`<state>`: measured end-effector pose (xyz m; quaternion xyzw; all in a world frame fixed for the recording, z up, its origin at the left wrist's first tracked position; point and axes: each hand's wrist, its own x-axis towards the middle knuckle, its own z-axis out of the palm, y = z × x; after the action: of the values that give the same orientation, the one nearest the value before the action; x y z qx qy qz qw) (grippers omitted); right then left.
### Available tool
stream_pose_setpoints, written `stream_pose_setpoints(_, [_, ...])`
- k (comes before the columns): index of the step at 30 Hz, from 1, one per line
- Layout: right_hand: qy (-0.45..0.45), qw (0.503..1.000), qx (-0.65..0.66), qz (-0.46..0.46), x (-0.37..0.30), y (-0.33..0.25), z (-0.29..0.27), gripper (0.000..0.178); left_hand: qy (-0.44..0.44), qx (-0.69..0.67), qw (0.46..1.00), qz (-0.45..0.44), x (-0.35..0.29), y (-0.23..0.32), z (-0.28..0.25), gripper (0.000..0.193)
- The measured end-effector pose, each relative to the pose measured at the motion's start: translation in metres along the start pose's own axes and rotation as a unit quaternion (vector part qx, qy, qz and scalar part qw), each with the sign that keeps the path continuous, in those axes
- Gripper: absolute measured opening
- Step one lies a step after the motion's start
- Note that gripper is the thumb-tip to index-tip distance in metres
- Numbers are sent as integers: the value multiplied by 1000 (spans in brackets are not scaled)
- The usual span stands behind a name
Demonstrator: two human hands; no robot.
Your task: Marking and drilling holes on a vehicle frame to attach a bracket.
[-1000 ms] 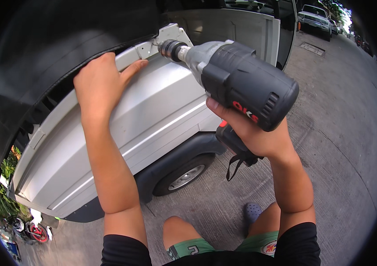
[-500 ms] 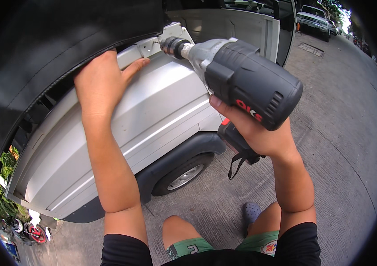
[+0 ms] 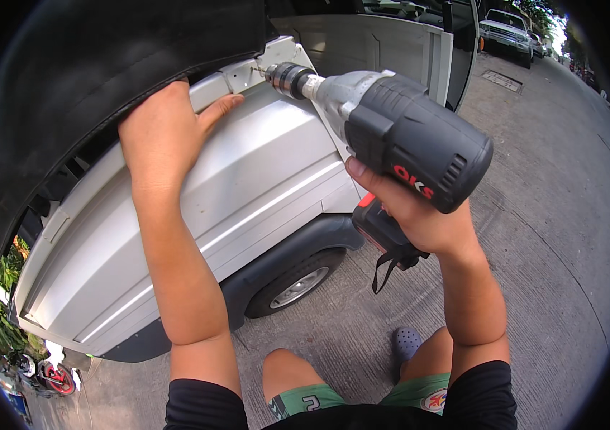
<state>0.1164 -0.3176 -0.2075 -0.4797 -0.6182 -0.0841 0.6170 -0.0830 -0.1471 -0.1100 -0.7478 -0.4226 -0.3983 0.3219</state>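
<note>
Item: cordless drill (image 3: 409, 140), dark grey body w/ red trim, in your right hand (image 3: 420, 215), fingers wrapped tight round the handle; wrist strap dangles below. Chuck (image 3: 287, 77) and bit point far-left into a small white metal bracket (image 3: 265, 61) at the top edge of the silver vehicle panel (image 3: 248, 179), bit tip touching the bracket. Vs. a sec ago: drill body sits a bit lower and further right, nose at about the same spot on the bracket, so the bit looks kept on its spot w/ only the angle adjusted. Left hand (image 3: 165, 132): flat, palm pressed on the panel's upper edge, just under the black rubbery flap (image 3: 104, 57), thumb stretched toward the bracket; gripping nothing, position unchanged. Beyond: wheel (image 3: 298, 283) in dark arch, near-centre; concrete ground (image 3: 549, 236); parked pickup (image 3: 506, 29) far right; your knees, green shorts (image 3: 305, 401) at near edge.
</note>
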Motion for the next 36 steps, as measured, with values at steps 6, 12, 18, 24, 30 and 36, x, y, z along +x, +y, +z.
stream_pose_setpoints(6, [-38,991,-78,-103,13,-1,-18,33,-15,-2,1000,0,0,1,-1,79])
stream_pose_setpoints(12, [-76,970,-175,-149,21,4,-34,56,-49,-17,998,-21,2,3,-7,78])
stream_pose_setpoints(18, [-83,962,-212,-149,22,7,-35,72,-65,-26,997,-27,2,4,-6,78])
stream_pose_setpoints(24, [-70,980,-152,-107,21,-8,-29,68,-50,-12,999,-17,3,2,-7,78])
stream_pose_setpoints(30, [-60,993,-85,-47,9,-18,-20,61,-63,3,998,-16,2,-1,-3,79])
stream_pose_setpoints(36, [-37,987,-115,-106,8,-7,-19,40,-22,-11,1000,-3,1,-2,0,79])
